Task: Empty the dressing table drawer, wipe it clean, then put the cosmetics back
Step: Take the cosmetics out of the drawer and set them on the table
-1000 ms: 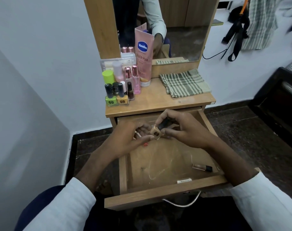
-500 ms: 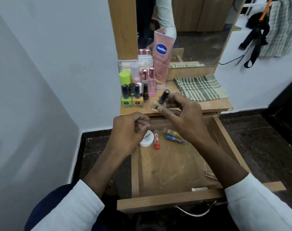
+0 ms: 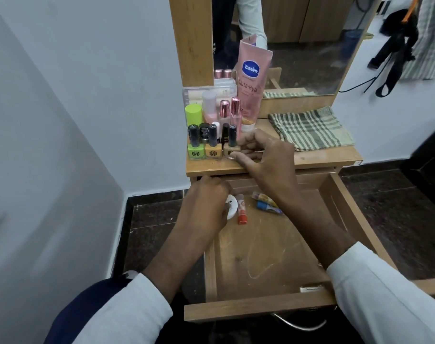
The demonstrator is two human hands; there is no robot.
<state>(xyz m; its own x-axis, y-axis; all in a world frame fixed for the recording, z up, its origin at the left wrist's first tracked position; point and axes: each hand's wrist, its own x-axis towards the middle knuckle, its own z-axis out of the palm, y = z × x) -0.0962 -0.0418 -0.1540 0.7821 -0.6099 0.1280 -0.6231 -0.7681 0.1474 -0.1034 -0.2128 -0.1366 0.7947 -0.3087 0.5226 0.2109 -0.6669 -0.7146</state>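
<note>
Item: beige nail polish bottle (image 3: 230, 145), upright on the bench (image 3: 318, 158), centre of frame, third in a row beside the yellow bottle (image 3: 212, 147) and green bottle (image 3: 195, 147).
Right hand (image 3: 266, 157): fingers half curled around the bottle's base, touching or just releasing (cannot tell which).
Left hand (image 3: 206, 202): loosely curled low over the white jar (image 3: 231, 207) at the drawer (image 3: 261, 309) back, the nearer hand for it.
Change: half a second ago the right hand held the bottle tilted above the bench edge; now it stands in the row.
</note>
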